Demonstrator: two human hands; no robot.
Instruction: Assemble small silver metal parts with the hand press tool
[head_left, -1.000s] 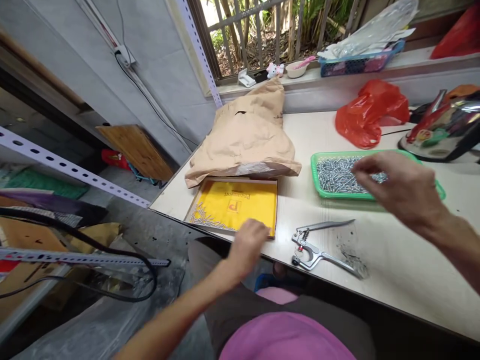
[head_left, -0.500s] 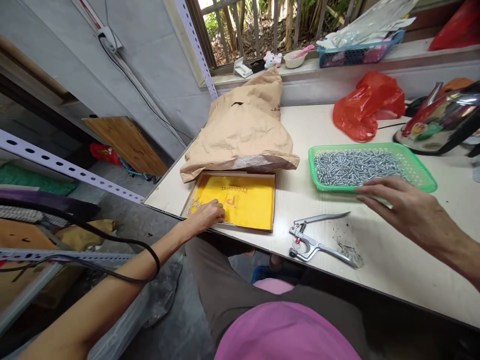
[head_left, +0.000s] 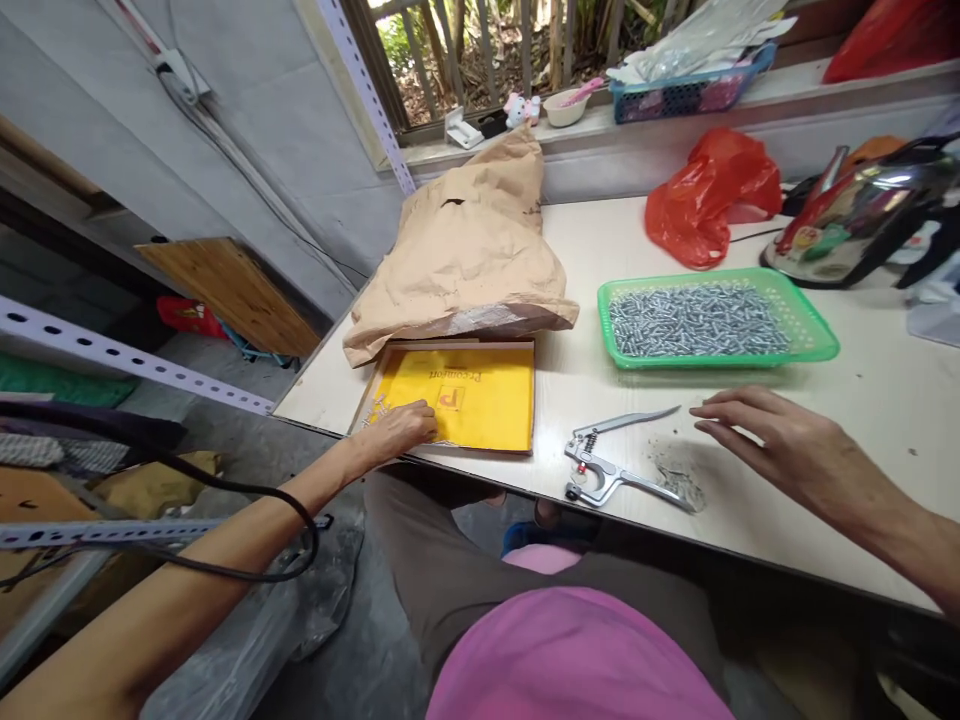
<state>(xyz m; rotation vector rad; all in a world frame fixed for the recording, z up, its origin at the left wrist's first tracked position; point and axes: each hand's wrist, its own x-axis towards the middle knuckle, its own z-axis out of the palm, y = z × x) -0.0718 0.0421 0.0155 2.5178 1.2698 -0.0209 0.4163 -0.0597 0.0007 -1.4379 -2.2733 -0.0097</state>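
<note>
My left hand rests in the near left part of a shallow box with a yellow printed bottom. Its fingers are curled together, and whatever they may hold is hidden. Small silvery pieces lie in the box's left corner beside that hand. Over the table, my right hand is open, its thumb and fingers a little apart. Just left of its fingertips lie metal hand pliers with a spring and spread handles. A green plastic basket full of small metal screw-like pieces stands beyond my right hand.
A large brown paper sack lies behind the box. Farther back are a red plastic bag and a shiny kettle. On the sill stand a small bowl and a blue basket. A black cable loops by my left forearm.
My right hand has drawn back from the green basket's near rim toward me, to beside the pliers. My left hand stays in the box. The whole view has shifted slightly.
</note>
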